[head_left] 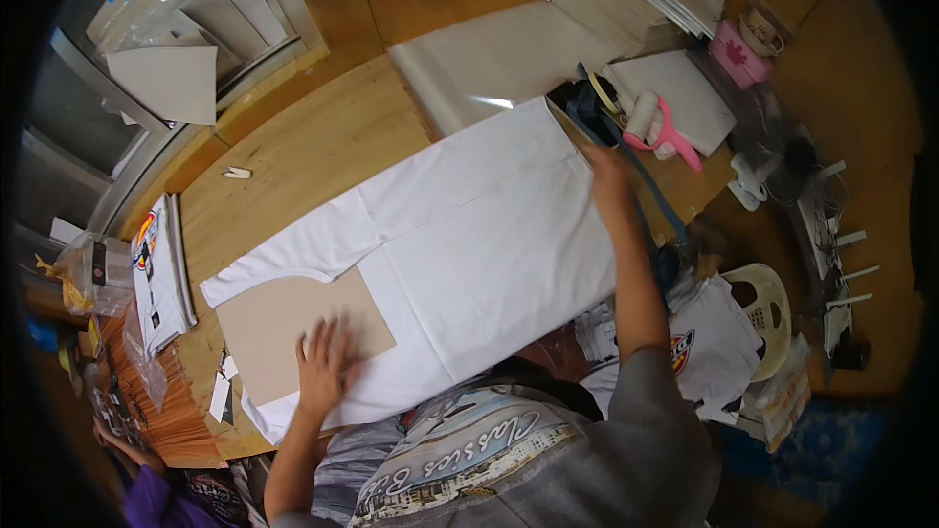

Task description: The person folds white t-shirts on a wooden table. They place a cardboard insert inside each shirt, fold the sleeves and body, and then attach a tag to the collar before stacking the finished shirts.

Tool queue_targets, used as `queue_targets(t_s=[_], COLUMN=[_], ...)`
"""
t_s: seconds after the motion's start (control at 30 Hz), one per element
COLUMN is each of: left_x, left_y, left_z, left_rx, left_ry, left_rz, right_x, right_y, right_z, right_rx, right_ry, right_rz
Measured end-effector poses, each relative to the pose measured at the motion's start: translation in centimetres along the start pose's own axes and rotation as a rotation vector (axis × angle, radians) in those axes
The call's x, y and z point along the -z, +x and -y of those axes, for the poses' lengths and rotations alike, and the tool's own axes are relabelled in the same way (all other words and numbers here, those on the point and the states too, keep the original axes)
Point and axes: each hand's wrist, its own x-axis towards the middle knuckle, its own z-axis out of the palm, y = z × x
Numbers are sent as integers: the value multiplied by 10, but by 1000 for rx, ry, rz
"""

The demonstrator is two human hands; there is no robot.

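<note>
We have a smooth white cloth garment (489, 235) spread slantwise across the pale wooden desk (313, 152), a flat beige rectangular card (284, 332) lying on its left end. Our left hand (326, 368), slightly blurred, is over the card with fingers spread; our right hand (608, 181) is at the garment's far right edge, its hold unclear. Near that edge we see a pink-handled white lint roller (646, 122), and at our left a folded white printed shirt (161, 279).

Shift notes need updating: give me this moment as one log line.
left hand: open over beige board; right hand: at right edge of white garment, grip unclear; garment: on wooden table, under board
</note>
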Motion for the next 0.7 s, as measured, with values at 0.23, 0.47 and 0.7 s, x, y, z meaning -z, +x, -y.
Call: queue_targets(t_s=[0.23,0.47,0.7], left_x=[-25,-24,6], left_y=[-91,-70,-35], left_z=[-38,-39,-17], left_rx=[-153,-424,22], left_ry=[109,26,-518], left_rz=[156,-79,34], right_x=[59,47,103], right_y=[-187,-219,-136], right_z=[-71,-66,4], right_rx=[-914,-1257,-762], right_ry=[467,1637,1148], right_rz=[-343,-110,-258])
